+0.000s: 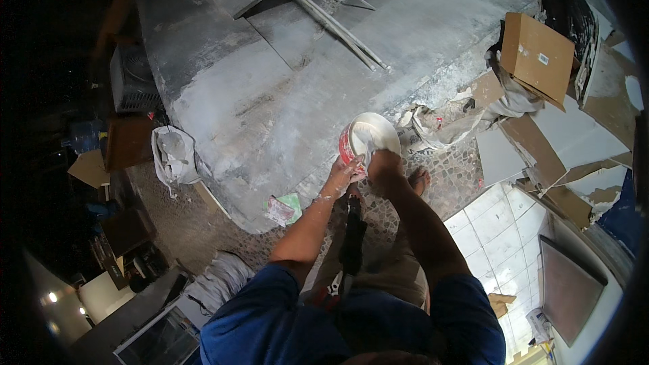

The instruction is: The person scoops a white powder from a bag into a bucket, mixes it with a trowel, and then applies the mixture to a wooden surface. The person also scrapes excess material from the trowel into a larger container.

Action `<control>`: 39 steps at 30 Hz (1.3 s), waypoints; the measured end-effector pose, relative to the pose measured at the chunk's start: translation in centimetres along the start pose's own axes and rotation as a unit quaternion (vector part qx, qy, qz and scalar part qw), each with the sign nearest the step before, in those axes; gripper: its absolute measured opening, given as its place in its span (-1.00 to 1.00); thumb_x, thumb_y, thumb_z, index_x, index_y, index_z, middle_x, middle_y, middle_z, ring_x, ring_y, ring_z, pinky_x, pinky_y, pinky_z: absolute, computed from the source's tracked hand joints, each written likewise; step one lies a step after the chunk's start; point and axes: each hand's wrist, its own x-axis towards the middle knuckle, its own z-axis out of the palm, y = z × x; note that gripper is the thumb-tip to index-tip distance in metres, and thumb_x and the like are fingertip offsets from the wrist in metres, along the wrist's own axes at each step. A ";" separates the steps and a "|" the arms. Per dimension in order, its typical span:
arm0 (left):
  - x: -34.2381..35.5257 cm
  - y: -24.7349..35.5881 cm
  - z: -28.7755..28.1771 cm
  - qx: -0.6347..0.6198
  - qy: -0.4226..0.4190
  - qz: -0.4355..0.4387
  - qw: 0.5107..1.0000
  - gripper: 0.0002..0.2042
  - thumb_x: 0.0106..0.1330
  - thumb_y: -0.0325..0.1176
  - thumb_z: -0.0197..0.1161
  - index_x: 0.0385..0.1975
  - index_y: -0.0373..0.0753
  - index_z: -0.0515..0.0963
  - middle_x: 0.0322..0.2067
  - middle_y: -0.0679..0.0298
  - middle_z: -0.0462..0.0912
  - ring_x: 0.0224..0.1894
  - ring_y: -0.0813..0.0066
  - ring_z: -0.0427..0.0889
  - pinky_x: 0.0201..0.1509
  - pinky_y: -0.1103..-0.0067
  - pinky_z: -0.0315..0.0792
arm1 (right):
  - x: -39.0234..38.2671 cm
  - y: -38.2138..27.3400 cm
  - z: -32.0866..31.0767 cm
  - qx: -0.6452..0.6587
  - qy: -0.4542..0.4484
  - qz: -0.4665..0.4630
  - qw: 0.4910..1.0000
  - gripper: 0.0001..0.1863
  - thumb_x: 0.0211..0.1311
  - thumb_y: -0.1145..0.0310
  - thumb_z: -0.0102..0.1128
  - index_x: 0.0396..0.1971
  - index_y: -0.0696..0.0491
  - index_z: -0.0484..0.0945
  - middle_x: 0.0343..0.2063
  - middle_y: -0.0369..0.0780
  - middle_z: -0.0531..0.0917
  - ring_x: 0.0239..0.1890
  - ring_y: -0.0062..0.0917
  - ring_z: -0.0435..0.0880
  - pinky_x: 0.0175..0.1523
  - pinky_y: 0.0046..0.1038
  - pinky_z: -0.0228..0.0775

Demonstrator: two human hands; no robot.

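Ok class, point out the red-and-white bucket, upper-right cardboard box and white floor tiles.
Red-and-white bucket [345, 144]: head view, red outer wall.
Cardboard box [532, 51]: head view, broad side.
White floor tiles [492, 222]: head view, tile face.

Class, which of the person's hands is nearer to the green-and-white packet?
Left. The left hand, against the side of the bucket, is up and right of the packet in the picture; the right hand, at the bucket's near rim, is farther right.
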 end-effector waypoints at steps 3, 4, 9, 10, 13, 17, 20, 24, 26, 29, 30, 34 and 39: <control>0.3 -1.7 -1.5 -0.016 0.001 0.028 0.999 -0.65 0.34 -0.21 0.28 0.03 -0.17 0.42 -0.29 0.42 0.58 -0.34 0.64 0.56 -0.21 0.59 0.54 | -3.5 -3.2 -0.5 -0.038 0.025 0.032 0.998 -0.50 0.06 0.31 0.11 0.02 0.23 0.53 -0.61 -0.13 0.61 -0.56 -0.32 0.66 -0.44 -0.20 0.51; 0.2 -2.4 -1.4 -0.019 0.021 0.003 1.000 -0.60 0.31 -0.26 0.33 0.08 -0.13 0.38 -0.15 0.38 0.59 -0.19 0.59 0.57 -0.11 0.46 0.57 | -3.4 -3.2 -0.4 -0.035 0.046 0.047 0.997 -0.53 0.08 0.30 0.10 -0.02 0.24 0.55 -0.59 -0.11 0.63 -0.53 -0.31 0.68 -0.42 -0.21 0.53; 0.0 -3.8 0.0 -0.023 0.024 0.031 0.999 -0.58 0.31 -0.28 0.33 0.11 -0.13 0.36 -0.12 0.38 0.59 -0.18 0.60 0.58 -0.08 0.52 0.53 | -1.5 -1.1 0.0 0.019 -0.062 0.115 0.991 -0.70 0.22 0.23 0.04 -0.38 0.13 0.66 -0.38 0.03 0.68 -0.26 -0.13 0.71 -0.13 -0.11 0.55; 0.1 -3.9 -0.5 -0.039 0.027 0.041 0.998 -0.57 0.31 -0.28 0.33 0.11 -0.13 0.35 -0.11 0.38 0.59 -0.17 0.60 0.58 -0.07 0.54 0.52 | -2.0 -2.3 -1.7 0.035 -0.095 0.128 0.987 -0.71 0.22 0.22 0.04 -0.38 0.11 0.66 -0.36 0.03 0.68 -0.23 -0.15 0.71 -0.12 -0.12 0.55; -0.4 -3.6 0.9 -0.046 0.022 0.047 0.998 -0.56 0.31 -0.29 0.32 0.13 -0.13 0.34 -0.08 0.37 0.59 -0.14 0.61 0.58 -0.08 0.59 0.51 | -4.0 -2.0 0.2 -0.008 -0.056 0.154 0.986 -0.73 0.19 0.22 0.07 -0.38 0.10 0.66 -0.38 -0.01 0.69 -0.27 -0.19 0.72 -0.16 -0.17 0.57; -1.1 -3.2 1.0 -0.048 0.012 0.056 0.997 -0.56 0.32 -0.31 0.31 0.15 -0.13 0.34 -0.10 0.37 0.62 -0.14 0.59 0.61 -0.07 0.60 0.52 | -2.5 -1.6 -1.4 0.033 -0.070 0.182 0.980 -0.73 0.16 0.24 0.11 -0.34 0.12 0.67 -0.41 -0.03 0.70 -0.32 -0.17 0.74 -0.19 -0.18 0.58; -0.2 -3.3 0.1 -0.043 0.007 0.064 0.997 -0.56 0.32 -0.32 0.31 0.15 -0.14 0.34 -0.11 0.36 0.63 -0.15 0.57 0.63 -0.06 0.59 0.54 | -4.8 -2.7 -1.4 0.038 -0.077 0.123 0.989 -0.75 0.18 0.27 0.08 -0.36 0.13 0.63 -0.44 -0.03 0.69 -0.35 -0.13 0.72 -0.23 -0.15 0.56; -0.8 -2.6 1.2 -0.057 0.019 0.030 0.998 -0.55 0.32 -0.34 0.30 0.16 -0.18 0.32 -0.04 0.28 0.60 -0.09 0.54 0.63 -0.06 0.58 0.55 | -3.1 0.4 1.5 -0.048 0.051 0.087 0.994 -0.79 0.11 0.30 0.08 -0.49 0.10 0.61 -0.60 -0.10 0.61 -0.51 -0.22 0.65 -0.38 -0.19 0.52; -0.8 -2.6 0.3 -0.055 0.034 0.035 0.997 -0.53 0.31 -0.34 0.30 0.18 -0.18 0.30 -0.01 0.27 0.58 -0.06 0.52 0.62 -0.05 0.57 0.55 | -4.2 -1.1 0.0 -0.040 -0.014 0.061 0.997 -0.78 0.11 0.28 0.09 -0.52 0.11 0.62 -0.59 -0.09 0.62 -0.49 -0.23 0.67 -0.39 -0.19 0.52; 0.1 -2.7 -1.0 -0.032 0.027 0.044 0.998 -0.48 0.29 -0.31 0.32 0.20 -0.16 0.28 0.00 0.28 0.57 -0.03 0.51 0.60 -0.03 0.54 0.53 | -5.3 -1.8 -0.1 -0.004 -0.074 0.082 0.994 -0.73 0.15 0.24 0.10 -0.49 0.13 0.64 -0.54 -0.04 0.64 -0.43 -0.20 0.70 -0.34 -0.17 0.54; 0.1 -2.5 -1.2 -0.020 0.014 0.051 0.998 -0.47 0.27 -0.30 0.34 0.20 -0.16 0.28 0.00 0.30 0.57 -0.02 0.51 0.60 -0.03 0.54 0.53 | -4.9 -1.2 -0.1 0.002 -0.066 0.091 0.994 -0.73 0.15 0.22 0.11 -0.44 0.12 0.64 -0.51 -0.04 0.65 -0.42 -0.20 0.70 -0.31 -0.18 0.55; 1.0 -1.1 -2.5 0.015 0.014 0.036 0.999 -0.47 0.24 -0.27 0.37 0.18 -0.17 0.31 0.00 0.33 0.57 0.00 0.55 0.57 -0.06 0.55 0.51 | -3.2 1.1 -4.0 0.086 -0.055 0.150 0.983 -0.69 0.26 0.17 0.05 -0.30 0.11 0.64 -0.43 0.00 0.67 -0.36 -0.11 0.70 -0.23 -0.13 0.55; 1.4 -0.1 -1.9 -0.080 0.009 0.028 0.996 -0.41 0.27 -0.32 0.29 0.28 -0.17 0.21 0.08 0.24 0.51 0.03 0.47 0.58 0.03 0.49 0.54 | -5.5 0.4 -5.7 0.046 0.028 0.097 0.994 -0.71 0.26 0.16 0.06 -0.13 -0.02 0.60 -0.37 0.02 0.67 -0.28 -0.10 0.69 -0.19 -0.10 0.53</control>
